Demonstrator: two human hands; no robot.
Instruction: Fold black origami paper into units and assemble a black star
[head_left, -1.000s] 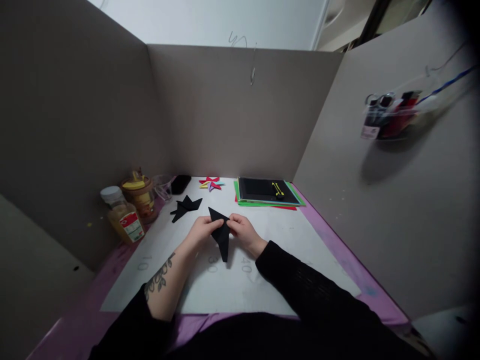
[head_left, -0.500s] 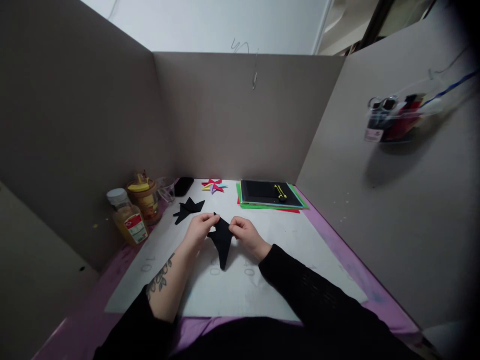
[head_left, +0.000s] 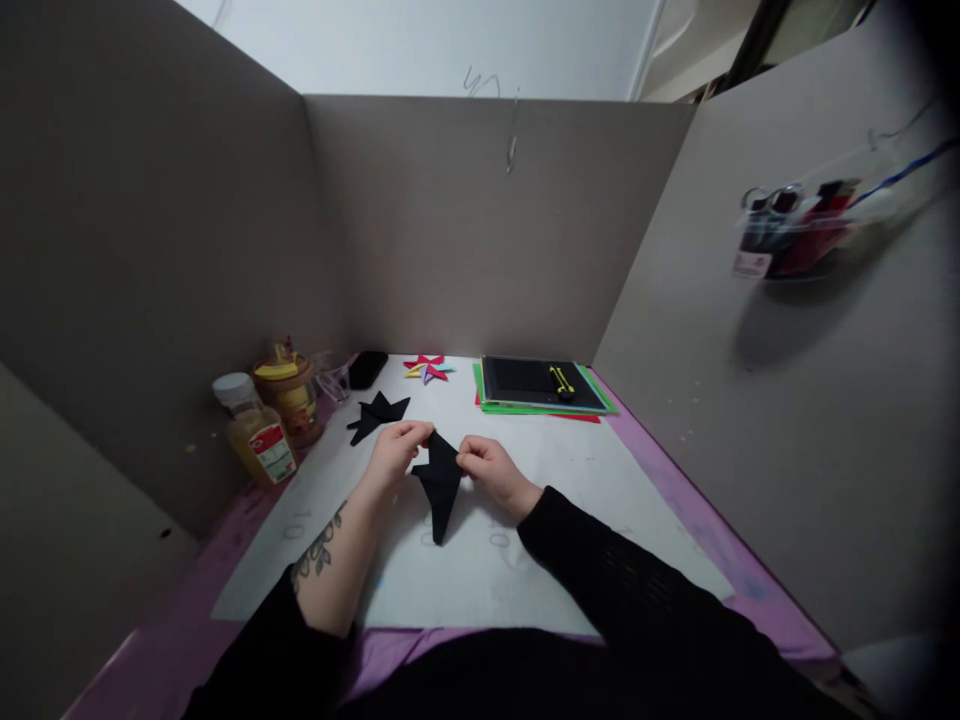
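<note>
A folded black paper piece with a long point toward me is held just above the white sheet. My left hand pinches its upper left corner. My right hand pinches its right edge. Both hands have fingers pressed together on the paper. Another folded black paper shape lies flat on the sheet, just beyond my left hand.
At the back lie a coloured paper star, a stack of coloured sheets with a yellow-handled tool on top, and a black object. Two jars stand at the left. Cardboard walls enclose the desk; a pouch of pens hangs on the right wall.
The black paper has turned slightly between my hands, its long point now further left. My left hand rose toward the top corner. The camera shifted a little.
</note>
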